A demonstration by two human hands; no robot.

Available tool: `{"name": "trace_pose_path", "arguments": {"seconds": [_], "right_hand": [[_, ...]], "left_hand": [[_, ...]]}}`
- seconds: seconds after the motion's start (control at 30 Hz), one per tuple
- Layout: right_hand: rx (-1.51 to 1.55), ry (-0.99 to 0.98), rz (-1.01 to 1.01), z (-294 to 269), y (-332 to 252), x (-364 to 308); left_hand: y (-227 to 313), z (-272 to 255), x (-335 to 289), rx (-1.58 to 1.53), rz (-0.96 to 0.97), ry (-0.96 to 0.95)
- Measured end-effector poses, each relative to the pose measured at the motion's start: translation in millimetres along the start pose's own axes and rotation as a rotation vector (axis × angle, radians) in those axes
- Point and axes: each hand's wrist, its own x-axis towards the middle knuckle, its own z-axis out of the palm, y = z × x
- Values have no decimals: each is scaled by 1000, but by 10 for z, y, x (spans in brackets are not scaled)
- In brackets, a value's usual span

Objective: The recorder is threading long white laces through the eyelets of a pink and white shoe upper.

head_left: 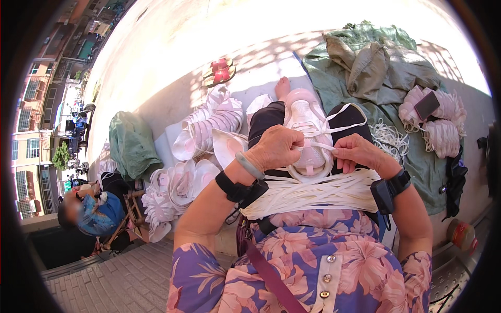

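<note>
A white and pale pink shoe upper (301, 109) lies across my thighs, its toe pointing away from me. A flat white shoelace (342, 127) runs through it and loops out to the right. My left hand (276, 147) is closed in a pinch on the lace at the left of the shoe's opening. On the other side, my right hand (359, 154) pinches the lace between thumb and fingers. Below both hands a thick bundle of white shoelaces (308, 195) rests on my lap. Wrist-worn devices sit on both my wrists.
Stacked pink-white shoe uppers (211, 122) and more uppers (177, 185) lie to the left, beside a green sack (133, 141). Right are tangled laces (389, 140), a green cloth (417, 169), and bundled uppers (443, 138) with a phone (427, 105). Another person (99, 211) sits far left.
</note>
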Motion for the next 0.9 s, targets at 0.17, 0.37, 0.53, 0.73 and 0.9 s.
{"name": "trace_pose_path", "arguments": {"seconds": [0.17,0.37,0.53,0.73,0.9], "right_hand": [[16,-3,-6,2,0,-4],[25,-16,3,-5,-14,10],[24,-33,-17,-5,-7,7],[-37,-27,-40,-13,-2,10],[-39,-19,-84,-7,14,-11]], "left_hand": [[-4,12,-11,76,95,89],[-114,255,66,62,57,581],[-207,368,115,-184,-2,715],[-182,302,66,-304,-46,519],[-120,194,-72,-90,10,463]]}}
